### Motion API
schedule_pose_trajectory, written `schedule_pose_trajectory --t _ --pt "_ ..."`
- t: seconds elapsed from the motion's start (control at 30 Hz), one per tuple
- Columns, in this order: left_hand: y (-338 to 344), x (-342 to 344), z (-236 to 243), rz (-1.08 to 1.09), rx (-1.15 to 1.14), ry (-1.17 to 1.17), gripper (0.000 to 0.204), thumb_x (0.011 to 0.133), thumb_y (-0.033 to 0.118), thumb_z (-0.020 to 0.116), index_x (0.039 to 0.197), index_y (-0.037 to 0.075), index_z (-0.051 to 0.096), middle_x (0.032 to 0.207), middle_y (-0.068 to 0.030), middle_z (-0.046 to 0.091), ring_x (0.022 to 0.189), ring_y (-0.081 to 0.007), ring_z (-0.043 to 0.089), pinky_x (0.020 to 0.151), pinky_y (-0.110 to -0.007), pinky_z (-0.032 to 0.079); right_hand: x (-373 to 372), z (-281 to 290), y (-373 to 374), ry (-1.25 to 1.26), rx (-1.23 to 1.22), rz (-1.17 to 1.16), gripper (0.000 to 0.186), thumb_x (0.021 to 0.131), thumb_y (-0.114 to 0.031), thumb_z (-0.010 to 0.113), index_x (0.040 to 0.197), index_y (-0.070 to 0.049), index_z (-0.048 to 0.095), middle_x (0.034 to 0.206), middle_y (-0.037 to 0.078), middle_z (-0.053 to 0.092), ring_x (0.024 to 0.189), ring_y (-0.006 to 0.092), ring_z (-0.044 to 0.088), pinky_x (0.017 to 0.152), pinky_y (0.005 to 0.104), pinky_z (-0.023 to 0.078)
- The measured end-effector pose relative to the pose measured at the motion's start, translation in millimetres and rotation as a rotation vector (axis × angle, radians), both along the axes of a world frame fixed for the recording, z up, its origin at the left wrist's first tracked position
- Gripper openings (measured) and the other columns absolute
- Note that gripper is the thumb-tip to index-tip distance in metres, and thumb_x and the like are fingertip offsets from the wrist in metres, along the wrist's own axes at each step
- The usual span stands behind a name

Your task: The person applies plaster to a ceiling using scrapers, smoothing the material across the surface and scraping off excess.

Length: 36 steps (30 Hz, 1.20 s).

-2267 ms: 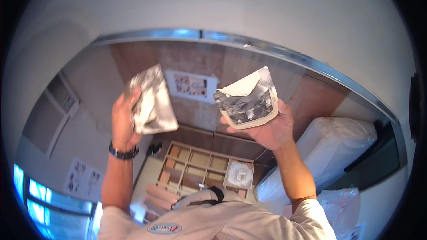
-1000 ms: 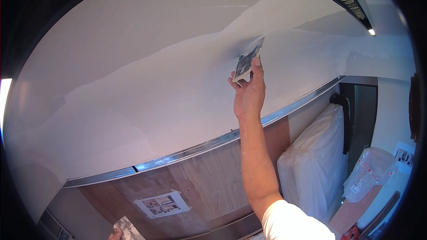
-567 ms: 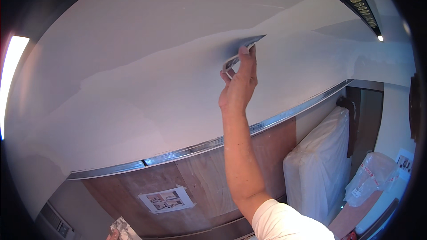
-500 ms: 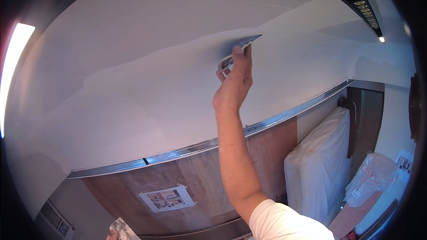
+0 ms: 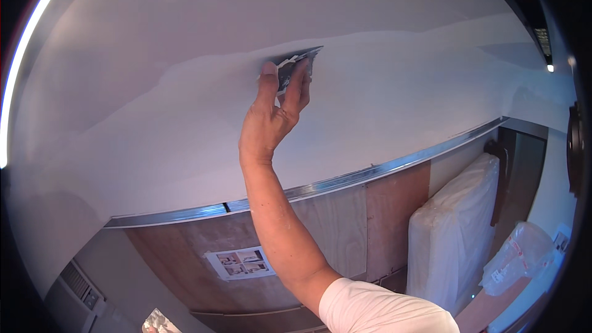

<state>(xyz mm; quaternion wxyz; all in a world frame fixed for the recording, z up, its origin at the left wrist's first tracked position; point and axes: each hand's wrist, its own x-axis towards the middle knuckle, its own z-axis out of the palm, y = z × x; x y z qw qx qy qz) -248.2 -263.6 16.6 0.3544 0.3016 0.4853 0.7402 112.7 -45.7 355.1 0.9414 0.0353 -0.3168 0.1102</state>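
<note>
Overhead, my right hand (image 5: 277, 98) is closed on a wide, thin-bladed putty knife (image 5: 286, 75), thumb on one side and fingers on the other. The blade lies against the ceiling (image 5: 203, 111), close to the wavy border between a pale smoothed band and the greyer surface beyond it. White smears of filler show on the knife. At the bottom left, a shiny plate daubed with whitish filler (image 5: 159, 322) pokes into the picture. My left hand cannot be made out there.
A metal channel (image 5: 333, 183) runs along the ceiling's edge above wooden panels (image 5: 336, 228) with a taped picture sheet (image 5: 240, 263). To the right stand a plastic-wrapped mattress-like slab (image 5: 453, 228) and a clear plastic bag (image 5: 518, 256). A strip light (image 5: 24, 43) glows at left.
My right hand and the putty knife have moved left in the picture, and the knife's angle has turned. The view has shifted too. The filler-daubed plate sits slightly lower.
</note>
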Motion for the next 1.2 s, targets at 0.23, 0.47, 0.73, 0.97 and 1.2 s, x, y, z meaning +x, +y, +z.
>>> schedule_pose_trajectory --t 0.23,0.47,0.73,0.97,1.2 --pt "-33.0 -19.4 -18.6 0.128 -0.02 0.023 0.043 0.106 0.028 0.059 0.136 -0.003 0.06 0.118 -0.0146 0.069 0.101 -0.0267 0.069 0.083 -0.04 0.059 -79.7 2.1 14.2 0.018 -0.072 -0.102 0.071 0.102 -0.037 0.066 0.163 -0.014 0.037 0.165 0.02 0.019 0.149 0.033 0.035 0.11 0.0491 0.044" --pt "-59.2 -33.5 -39.9 0.281 0.111 0.07 0.036 0.106 0.026 0.057 0.125 -0.004 0.064 0.104 -0.0115 0.069 0.085 -0.0223 0.069 0.068 -0.035 0.058 -153.9 2.7 12.3 -0.023 -0.116 -0.027 0.071 0.101 -0.037 0.068 0.163 -0.018 0.038 0.166 0.023 0.014 0.152 0.0368 0.03 0.115 0.0552 0.033" --pt "-63.6 -30.6 -31.7 0.27 -0.062 -0.08 0.036 0.107 0.028 0.058 0.125 -0.002 0.065 0.108 -0.0098 0.07 0.092 -0.0203 0.069 0.071 -0.033 0.058 -206.7 -1.5 14.5 -0.067 -0.119 -0.018 0.071 0.101 -0.03 0.069 0.161 -0.012 0.038 0.166 0.024 0.012 0.154 0.0371 0.023 0.121 0.0487 0.03" --pt "-35.2 -27.9 -35.9 0.041 0.076 -0.244 0.036 0.107 0.027 0.059 0.129 0.0 0.064 0.114 -0.0118 0.071 0.091 -0.0224 0.07 0.077 -0.035 0.059 -192.0 -55.7 -8.7 -0.417 -0.15 0.231 0.073 0.101 -0.037 0.068 0.161 -0.01 0.038 0.165 0.021 0.02 0.151 0.034 0.031 0.115 0.0459 0.039" --pt "1.0 36.3 -16.0 -0.029 0.032 -0.104 0.042 0.107 0.029 0.06 0.134 -0.003 0.062 0.119 -0.0125 0.071 0.101 -0.0255 0.07 0.086 -0.038 0.059 -95.2 -166.7 -13.1 -0.642 -0.078 0.365 0.074 0.098 -0.027 0.071 0.161 -0.007 0.037 0.162 0.018 0.031 0.142 0.0292 0.043 0.108 0.0378 0.045"
